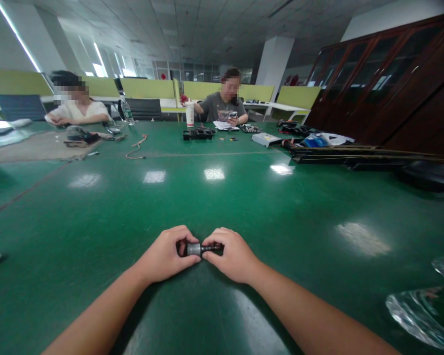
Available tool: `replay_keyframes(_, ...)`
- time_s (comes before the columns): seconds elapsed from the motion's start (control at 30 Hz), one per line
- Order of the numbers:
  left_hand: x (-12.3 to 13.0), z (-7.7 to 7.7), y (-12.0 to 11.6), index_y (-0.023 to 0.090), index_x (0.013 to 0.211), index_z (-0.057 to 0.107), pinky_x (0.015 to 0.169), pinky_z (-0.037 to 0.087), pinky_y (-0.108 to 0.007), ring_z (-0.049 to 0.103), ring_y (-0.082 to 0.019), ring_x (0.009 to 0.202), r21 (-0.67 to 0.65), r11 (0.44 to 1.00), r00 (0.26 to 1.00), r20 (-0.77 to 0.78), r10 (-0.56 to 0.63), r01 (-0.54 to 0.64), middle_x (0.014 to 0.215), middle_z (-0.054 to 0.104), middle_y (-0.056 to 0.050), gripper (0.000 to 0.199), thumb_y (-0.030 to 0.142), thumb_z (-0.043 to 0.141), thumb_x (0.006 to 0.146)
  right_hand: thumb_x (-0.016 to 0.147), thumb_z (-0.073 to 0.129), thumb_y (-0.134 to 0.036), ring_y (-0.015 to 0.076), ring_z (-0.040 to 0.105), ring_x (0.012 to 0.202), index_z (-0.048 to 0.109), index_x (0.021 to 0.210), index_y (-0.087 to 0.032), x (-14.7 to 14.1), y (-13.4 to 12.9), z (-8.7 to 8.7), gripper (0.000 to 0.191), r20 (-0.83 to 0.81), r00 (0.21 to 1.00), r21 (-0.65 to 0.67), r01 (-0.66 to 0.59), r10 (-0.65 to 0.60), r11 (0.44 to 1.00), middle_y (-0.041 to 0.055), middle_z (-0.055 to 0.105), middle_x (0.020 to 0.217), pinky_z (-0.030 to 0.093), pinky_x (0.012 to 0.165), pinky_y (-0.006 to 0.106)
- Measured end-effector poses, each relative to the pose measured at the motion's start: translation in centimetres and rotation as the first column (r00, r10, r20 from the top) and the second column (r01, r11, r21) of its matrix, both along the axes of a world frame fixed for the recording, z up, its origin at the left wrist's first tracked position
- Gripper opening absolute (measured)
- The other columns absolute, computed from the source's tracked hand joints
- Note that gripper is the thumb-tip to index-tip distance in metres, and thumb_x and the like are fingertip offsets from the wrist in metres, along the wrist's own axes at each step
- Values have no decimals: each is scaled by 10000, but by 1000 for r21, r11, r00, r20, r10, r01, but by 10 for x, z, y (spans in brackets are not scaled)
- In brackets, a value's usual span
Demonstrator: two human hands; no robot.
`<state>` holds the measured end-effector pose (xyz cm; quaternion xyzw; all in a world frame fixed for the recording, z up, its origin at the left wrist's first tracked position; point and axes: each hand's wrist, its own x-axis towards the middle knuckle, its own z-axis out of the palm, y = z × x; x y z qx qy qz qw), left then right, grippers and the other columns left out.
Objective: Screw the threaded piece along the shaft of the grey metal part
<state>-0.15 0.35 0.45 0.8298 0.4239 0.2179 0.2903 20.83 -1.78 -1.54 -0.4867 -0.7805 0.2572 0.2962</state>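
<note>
Between my two hands, low over the green table, lies a small metal part: a silver cylinder with a thinner dark shaft extending to the right. My left hand is closed around the cylinder, thumb below and fingers above. On the right side, my right hand pinches the dark shaft between thumb and fingers. Both hands nearly meet at the middle of the part. Its exact kind is too small to make out, and the fingers cover its ends.
Clear plastic bottles lie at the near right. A black slotted part, a white cup and a cord are across the table. Long dark parts lie at right. Two people sit opposite, one holding a phone.
</note>
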Motion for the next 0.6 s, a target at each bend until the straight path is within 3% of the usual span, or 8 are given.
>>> replay_keyframes(0.6, 0, -3, -2, 177, 832, 642, 612, 397, -241, 550, -145, 670, 118, 992, 998, -54, -32, 38, 738, 584, 5, 155, 293, 709, 753, 766, 726, -149, 169, 580, 830, 717, 873, -207, 5, -3, 1, 122, 9, 999, 61, -34, 34, 998, 14, 682, 846, 426, 764, 303)
